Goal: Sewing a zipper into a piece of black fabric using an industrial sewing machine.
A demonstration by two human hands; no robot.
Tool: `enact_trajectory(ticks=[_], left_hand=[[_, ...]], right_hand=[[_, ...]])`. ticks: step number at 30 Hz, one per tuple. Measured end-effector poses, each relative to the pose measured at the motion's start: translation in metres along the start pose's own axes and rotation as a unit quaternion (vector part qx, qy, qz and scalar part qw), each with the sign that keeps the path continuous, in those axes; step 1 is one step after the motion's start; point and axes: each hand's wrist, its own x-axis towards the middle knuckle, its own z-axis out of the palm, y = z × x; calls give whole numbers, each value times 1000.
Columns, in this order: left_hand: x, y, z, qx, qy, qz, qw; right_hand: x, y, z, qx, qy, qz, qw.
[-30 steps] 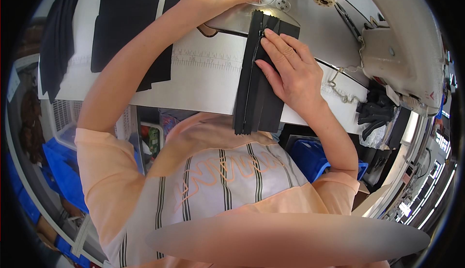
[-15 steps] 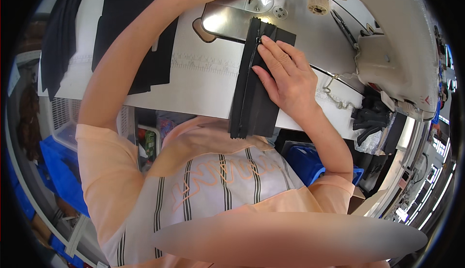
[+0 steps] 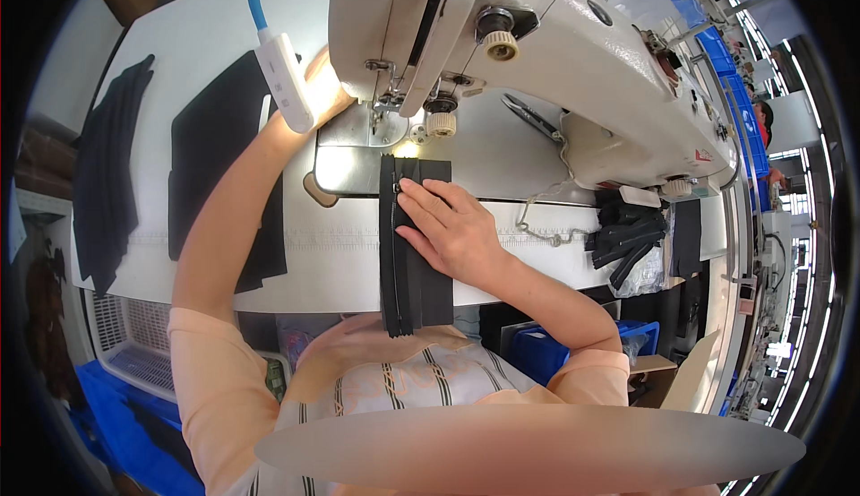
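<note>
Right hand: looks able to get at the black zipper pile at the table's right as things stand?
Probably yes. The right hand lies on the black zippered strip and would have to leave it; only a pale cord seems to lie between it and the black zipper pile.

White table, sewing machine, black fabric pieces, black zippered panel overhanging edge

A sewing workshop, shown by the sewing machine, cut black fabric and blue bins
</note>
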Motion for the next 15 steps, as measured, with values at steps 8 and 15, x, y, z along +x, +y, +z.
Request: enact_trajectory(ticks=[8,15], left_hand=[[-10,42,-137,-141,-209,-350,902],[-149,118,-209,-38,-328,-256,909]], right_hand=[[-1,-1,-1,-3,0,6,1000],[-2,1,1,0,-3,3,1000]])
